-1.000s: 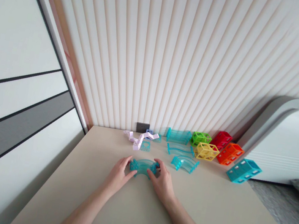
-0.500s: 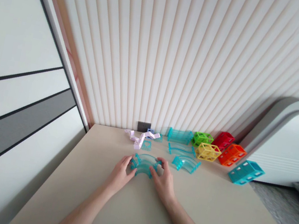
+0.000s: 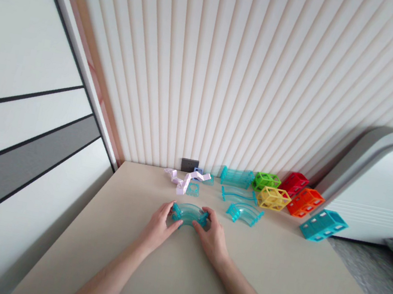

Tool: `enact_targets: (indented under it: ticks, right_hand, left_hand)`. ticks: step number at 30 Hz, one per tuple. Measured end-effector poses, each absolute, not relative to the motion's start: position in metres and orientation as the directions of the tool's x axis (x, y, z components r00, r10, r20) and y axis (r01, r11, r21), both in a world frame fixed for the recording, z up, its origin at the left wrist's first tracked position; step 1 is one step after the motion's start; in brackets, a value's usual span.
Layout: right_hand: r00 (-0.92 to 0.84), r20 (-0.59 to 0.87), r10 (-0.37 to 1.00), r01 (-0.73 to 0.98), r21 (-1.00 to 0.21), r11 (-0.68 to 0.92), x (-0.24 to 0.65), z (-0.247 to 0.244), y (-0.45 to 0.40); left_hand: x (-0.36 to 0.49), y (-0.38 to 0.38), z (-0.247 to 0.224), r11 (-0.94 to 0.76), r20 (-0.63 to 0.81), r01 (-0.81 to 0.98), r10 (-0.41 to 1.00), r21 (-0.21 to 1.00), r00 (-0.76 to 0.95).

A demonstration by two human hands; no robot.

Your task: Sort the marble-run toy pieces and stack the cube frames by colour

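Between my hands, just above or on the table, is a curved translucent teal track piece [image 3: 190, 213]. It appears to be more than one curved piece stacked together. My left hand [image 3: 161, 222] grips its left end, with the thumb on the near side and fingers on the far side. At the right end, my right hand [image 3: 212, 232] pinches it in the same way. Another curved teal track piece [image 3: 244, 214] lies to the right of my right hand. Behind that one rests a slightly wavy teal track piece [image 3: 239, 195].
Against the ribbed wall stand straight teal tracks [image 3: 237, 177]. Open-frame blocks in green [image 3: 267, 182], yellow [image 3: 274, 198], red [image 3: 294, 184], orange [image 3: 306, 203] and teal [image 3: 323, 225] line the right. A pale lilac zigzag piece [image 3: 184, 182] lies at the back near a dark socket [image 3: 189, 165].
The curved pieces between my hands now sit closer together and look more aligned. My right hand has shifted slightly left; my left hand has hardly moved.
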State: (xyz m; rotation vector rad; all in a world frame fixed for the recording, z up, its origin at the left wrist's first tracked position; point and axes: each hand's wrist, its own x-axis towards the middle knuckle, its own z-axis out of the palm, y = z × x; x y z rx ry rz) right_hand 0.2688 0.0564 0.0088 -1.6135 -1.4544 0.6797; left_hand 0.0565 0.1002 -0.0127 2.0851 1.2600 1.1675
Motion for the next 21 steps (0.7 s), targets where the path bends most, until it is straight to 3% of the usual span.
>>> enact_targets:
  ticks: [21]
  right_hand:
    - [0.147,0.265,0.953,0.592,-0.795,0.130,0.273,0.012,0.049]
  left_hand:
    - [0.060,0.089,0.003,-0.501,0.472,0.518,0.859,0.693,0.200]
